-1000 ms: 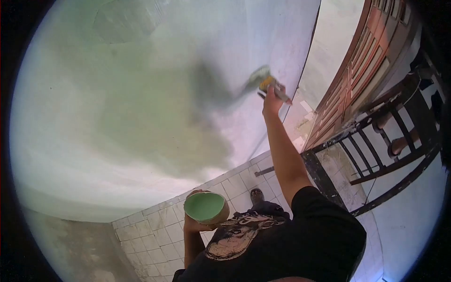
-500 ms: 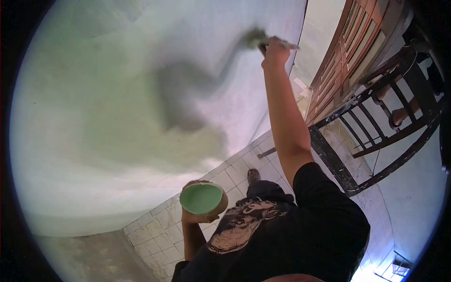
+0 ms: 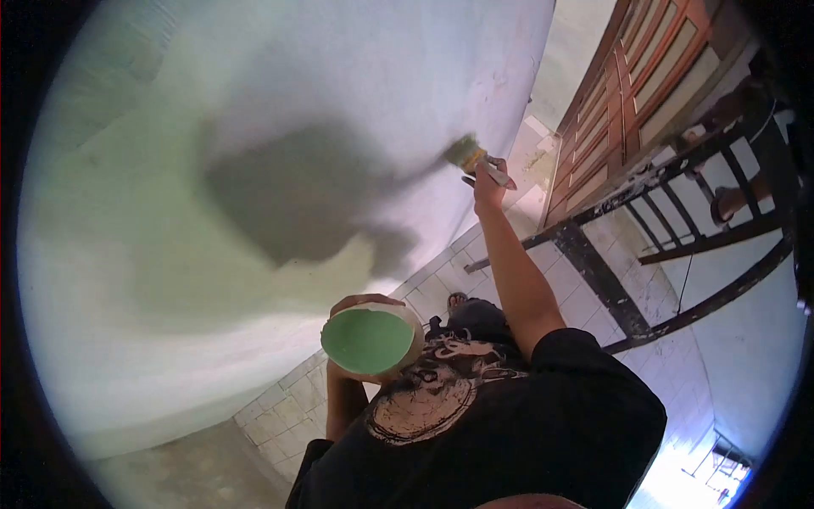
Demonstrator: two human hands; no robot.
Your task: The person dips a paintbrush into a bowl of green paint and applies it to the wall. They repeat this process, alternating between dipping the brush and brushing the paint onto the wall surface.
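My left hand (image 3: 366, 300) is wrapped round a pale bowl (image 3: 415, 341) in front of my shirt, its fingers showing at the far rim. Smooth green paint (image 3: 366, 341) lies inside it. A wide paintbrush (image 3: 465, 154) with a pale handle is gripped in my right hand (image 3: 488, 188), arm stretched forward. Its green-stained bristles point up and left, right at the wall (image 3: 407, 93). The wall is patchy green on the left and pale bluish white near the brush. Shadows of my arm and body fall across it.
Right of my arm stands a worn dark wooden frame (image 3: 604, 284) with slats. Behind it is a brown panelled door (image 3: 632, 93). Another person's foot (image 3: 731, 205) shows through the slats. White tiles (image 3: 288, 416) cover the floor under me, with my sandalled foot (image 3: 458, 300) ahead.
My right hand has come down along the wall with the paintbrush, elbow more bent. The bowl appears slightly higher and tipped more toward me. The shadow has moved left.
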